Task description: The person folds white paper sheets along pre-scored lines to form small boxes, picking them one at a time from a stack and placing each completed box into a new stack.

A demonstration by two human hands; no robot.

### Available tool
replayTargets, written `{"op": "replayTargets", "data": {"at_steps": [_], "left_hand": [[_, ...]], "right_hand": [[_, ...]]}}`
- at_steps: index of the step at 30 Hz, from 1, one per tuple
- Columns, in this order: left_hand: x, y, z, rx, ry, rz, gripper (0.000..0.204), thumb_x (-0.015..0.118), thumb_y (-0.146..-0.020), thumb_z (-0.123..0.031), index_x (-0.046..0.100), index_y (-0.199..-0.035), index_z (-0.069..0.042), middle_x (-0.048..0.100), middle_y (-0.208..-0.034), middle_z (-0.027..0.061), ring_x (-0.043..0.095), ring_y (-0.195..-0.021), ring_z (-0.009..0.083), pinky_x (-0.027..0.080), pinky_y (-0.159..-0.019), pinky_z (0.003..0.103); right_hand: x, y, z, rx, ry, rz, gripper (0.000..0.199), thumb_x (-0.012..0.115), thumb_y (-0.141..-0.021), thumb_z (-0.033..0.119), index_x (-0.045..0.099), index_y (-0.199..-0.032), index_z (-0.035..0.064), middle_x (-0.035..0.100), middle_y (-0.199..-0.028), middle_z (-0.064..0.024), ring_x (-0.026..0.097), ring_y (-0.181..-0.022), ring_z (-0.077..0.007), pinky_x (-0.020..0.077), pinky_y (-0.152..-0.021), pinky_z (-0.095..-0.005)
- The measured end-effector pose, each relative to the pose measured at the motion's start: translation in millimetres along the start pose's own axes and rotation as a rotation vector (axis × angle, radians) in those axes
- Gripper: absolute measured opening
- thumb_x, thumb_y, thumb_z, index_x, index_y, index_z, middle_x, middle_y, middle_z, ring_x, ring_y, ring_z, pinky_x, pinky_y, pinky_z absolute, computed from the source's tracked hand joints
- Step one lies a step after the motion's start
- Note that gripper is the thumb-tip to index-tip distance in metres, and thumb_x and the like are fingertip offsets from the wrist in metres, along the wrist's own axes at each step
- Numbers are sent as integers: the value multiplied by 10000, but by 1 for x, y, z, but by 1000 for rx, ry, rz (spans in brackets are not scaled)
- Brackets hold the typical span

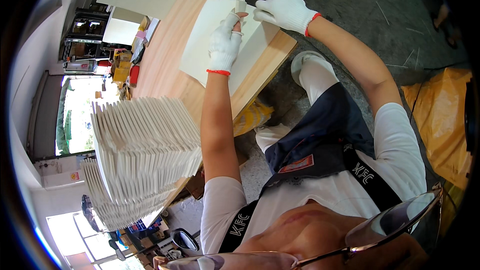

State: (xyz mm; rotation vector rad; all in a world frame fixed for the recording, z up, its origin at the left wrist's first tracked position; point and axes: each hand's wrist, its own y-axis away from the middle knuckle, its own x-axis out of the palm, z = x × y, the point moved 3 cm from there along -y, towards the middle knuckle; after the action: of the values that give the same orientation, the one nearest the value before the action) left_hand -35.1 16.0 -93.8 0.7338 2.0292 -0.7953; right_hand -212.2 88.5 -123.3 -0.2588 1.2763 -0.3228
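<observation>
Both gloved hands are up on the wooden table (165,65), working a white card sheet (205,35) lying flat near its corner. The left hand (224,45) pinches a folded tab at the sheet's far edge, and the right hand (282,10) grips that same edge just beside it. A tall stack of folded white cards (145,145) stands nearer on the table.

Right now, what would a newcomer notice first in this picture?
First, the tall stack of folded white cardboard pieces at the left, on the wooden table. Then the two white-gloved hands at the top: the left hand and right hand fold a flap of a white cardboard sheet.
</observation>
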Motion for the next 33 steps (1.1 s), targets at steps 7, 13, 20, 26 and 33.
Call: {"op": "replayTargets", "data": {"at_steps": [7, 13, 20, 26, 33], "left_hand": [[3, -3, 1, 102, 25, -31, 230, 563, -937, -209, 653, -1149, -216, 681, -972, 115, 656, -848, 263, 508, -786, 349], [6, -3, 4, -12, -23, 15, 326, 720, -832, -271, 656, -1148, -225, 691, -1050, 115, 662, -930, 279, 508, -828, 350], [3, -4, 3, -60, 39, 32, 336, 730, -825, -241, 657, -1153, -217, 695, -1037, 123, 661, -943, 289, 506, -833, 349], [4, -3, -2, 14, -21, 44, 409, 684, -860, -229, 604, -1260, -235, 690, -1012, 132, 660, -919, 296, 510, -817, 359], [8, 3, -3, 128, -226, -106, 626, 672, -863, -220, 424, -1437, -194, 607, -1237, 151, 617, -1064, 327, 486, -906, 403]], "right_hand": [[13, -17, 4, 96, -464, -169, 368, 434, -969, 459, 588, -961, 125, 640, -870, -103, 622, -813, -314, 471, -719, -400], [28, -12, 3, 325, -718, -136, 411, 438, -951, 513, 560, -944, 121, 612, -877, -84, 604, -855, -272, 443, -777, -380], [25, -8, 4, 327, -743, -140, 413, 429, -952, 524, 570, -974, 137, 625, -900, -78, 612, -877, -264, 446, -790, -384], [23, -7, 1, 325, -617, -197, 449, 424, -945, 548, 583, -980, 130, 636, -855, -90, 628, -828, -283, 466, -782, -400], [-2, -1, 25, 435, -1302, 213, 594, 453, -921, 617, 617, -1023, 55, 663, -788, -94, 561, -588, -99, 448, -523, -231]]}}
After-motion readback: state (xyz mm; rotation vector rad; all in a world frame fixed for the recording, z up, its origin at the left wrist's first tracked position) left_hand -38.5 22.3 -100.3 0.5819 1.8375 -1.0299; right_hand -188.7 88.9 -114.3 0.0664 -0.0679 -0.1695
